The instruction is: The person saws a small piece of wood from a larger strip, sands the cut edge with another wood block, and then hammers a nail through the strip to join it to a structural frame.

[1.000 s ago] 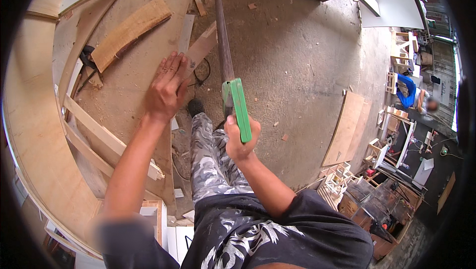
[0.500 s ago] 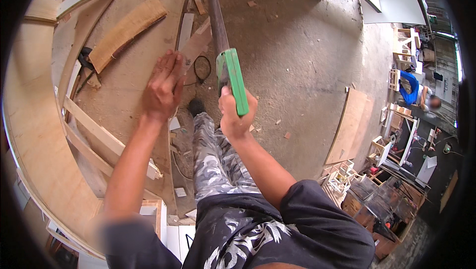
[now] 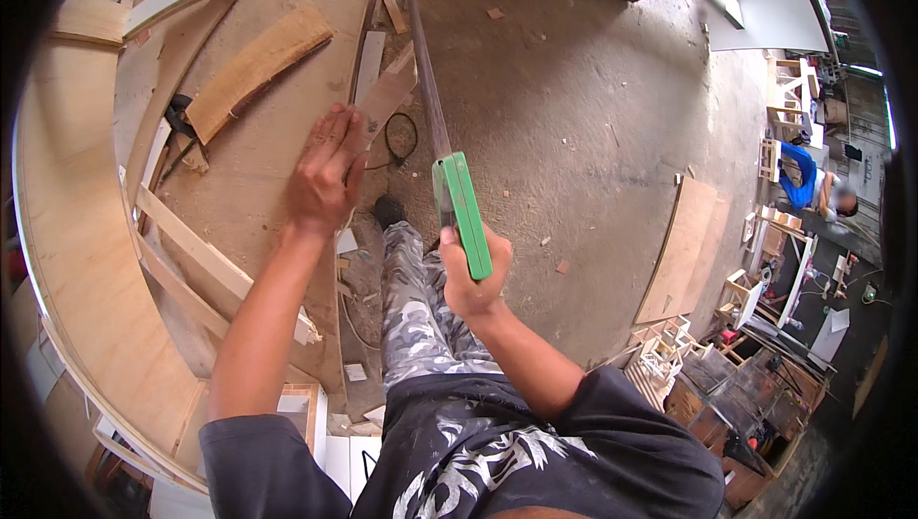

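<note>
My right hand (image 3: pixel 475 275) is wrapped around the green handle of a handsaw (image 3: pixel 462 208). Its long dark blade points away from me, its far tip showing near the top of the view. Fingers stretched out, my left hand (image 3: pixel 325 180) lies flat, pressing at the near end of a thin wooden strip (image 3: pixel 390 91). That strip sticks out past the edge of a plywood work surface (image 3: pixel 258 151), beside the saw blade. Whether the blade touches the strip I cannot tell.
On the work surface lie a curved wood offcut (image 3: pixel 258 70) and long pale battens (image 3: pixel 196 237). A curved plywood panel (image 3: pixel 81 204) stands at left. A black cable loop (image 3: pixel 402 140) hangs near the strip. Plywood sheets (image 3: pixel 681 247) lie on the floor at right; a person (image 3: pixel 813 183) sits beyond.
My right hand has pulled the saw back toward me, bringing its far tip into view. My left hand stays flat on the strip; the whole view has shifted slightly.
</note>
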Demonstrator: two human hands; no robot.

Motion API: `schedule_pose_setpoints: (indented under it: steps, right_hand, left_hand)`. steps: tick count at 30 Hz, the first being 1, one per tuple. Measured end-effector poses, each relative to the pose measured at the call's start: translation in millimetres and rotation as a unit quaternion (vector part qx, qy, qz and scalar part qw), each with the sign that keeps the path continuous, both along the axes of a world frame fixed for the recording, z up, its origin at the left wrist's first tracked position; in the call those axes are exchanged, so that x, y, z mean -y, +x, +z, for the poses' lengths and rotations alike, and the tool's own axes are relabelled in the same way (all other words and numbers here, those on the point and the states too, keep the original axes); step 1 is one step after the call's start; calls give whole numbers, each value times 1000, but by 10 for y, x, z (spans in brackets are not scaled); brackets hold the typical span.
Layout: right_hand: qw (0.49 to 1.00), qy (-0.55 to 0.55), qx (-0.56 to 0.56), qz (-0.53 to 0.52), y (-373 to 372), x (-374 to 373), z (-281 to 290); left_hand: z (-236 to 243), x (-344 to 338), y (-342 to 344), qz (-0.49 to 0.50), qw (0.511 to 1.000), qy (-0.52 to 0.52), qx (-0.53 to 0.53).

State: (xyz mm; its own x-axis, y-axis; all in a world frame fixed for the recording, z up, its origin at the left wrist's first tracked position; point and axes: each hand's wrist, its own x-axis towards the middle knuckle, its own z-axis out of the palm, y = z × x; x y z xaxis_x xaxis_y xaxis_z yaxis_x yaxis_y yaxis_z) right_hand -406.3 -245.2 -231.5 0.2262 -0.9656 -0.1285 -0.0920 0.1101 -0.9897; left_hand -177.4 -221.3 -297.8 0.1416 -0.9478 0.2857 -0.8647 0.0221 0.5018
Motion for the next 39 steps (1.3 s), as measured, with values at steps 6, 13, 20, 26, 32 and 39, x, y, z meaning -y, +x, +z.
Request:
schedule_pose_setpoints:
  steps: [6, 13, 20, 26, 32, 39]
  right_hand:
    - [999, 30, -1, -11, 33, 4, 48]
    - [999, 33, 3, -22, 17, -27, 161]
    - [992, 97, -75, 3, -21, 79, 470]
    - [994, 101, 26, -23, 86, 255, 704]
    - [992, 110, -66, 5, 142, 199, 685]
    - [988, 126, -84, 15, 163, 191, 775]
  left_hand:
    - [-18, -3, 26, 0, 1000, -1, 5]
    - [-27, -4, 18, -13, 1000, 2, 10]
    - [3, 12, 15, -9, 1000, -14, 3]
    - [-16, 2, 15, 7, 1000, -18, 15]
    - [-36, 12, 4, 2, 1000, -18, 13]
    - [-3, 22, 1, 5, 1000, -19, 15]
